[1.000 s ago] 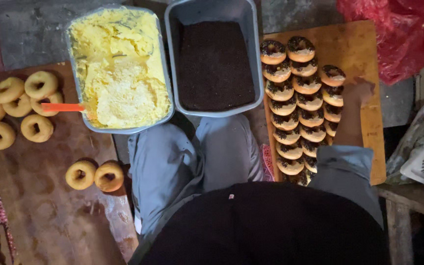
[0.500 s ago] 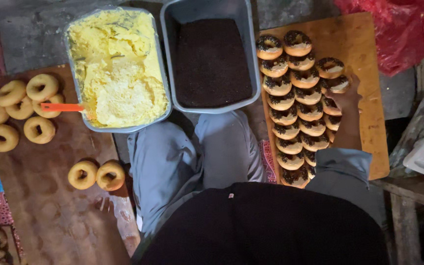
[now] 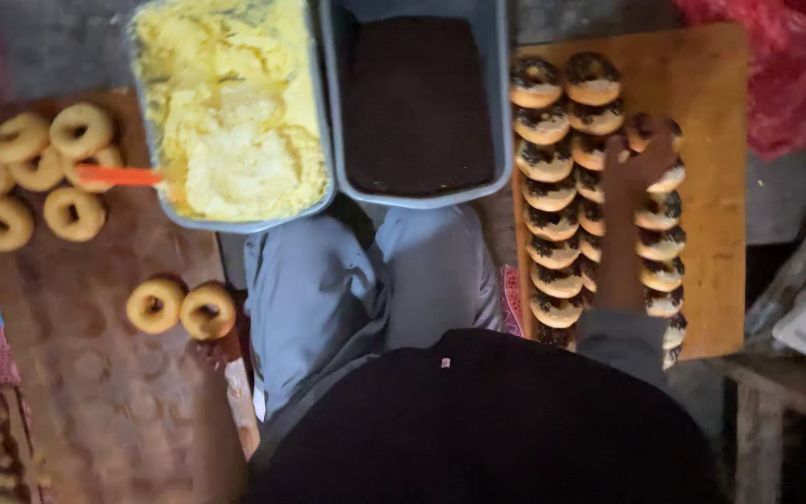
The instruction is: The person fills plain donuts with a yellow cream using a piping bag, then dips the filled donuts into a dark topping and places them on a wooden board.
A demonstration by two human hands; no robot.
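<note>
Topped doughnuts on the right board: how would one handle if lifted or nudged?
Topped doughnut: probably soft and light, so it may dent when pinched. Its dark sprinkles look loose and sticky, likely to shed or smear. Rows overlap on the wooden board, so a nudge probably shifts neighbours.

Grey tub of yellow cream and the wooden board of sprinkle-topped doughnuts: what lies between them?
In the head view, a grey tub of dark chocolate sprinkles sits between the cream tub and the doughnut board.

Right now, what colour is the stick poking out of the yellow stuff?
Orange: the stick shows best in the head view, lying over the tub's edge.
</note>
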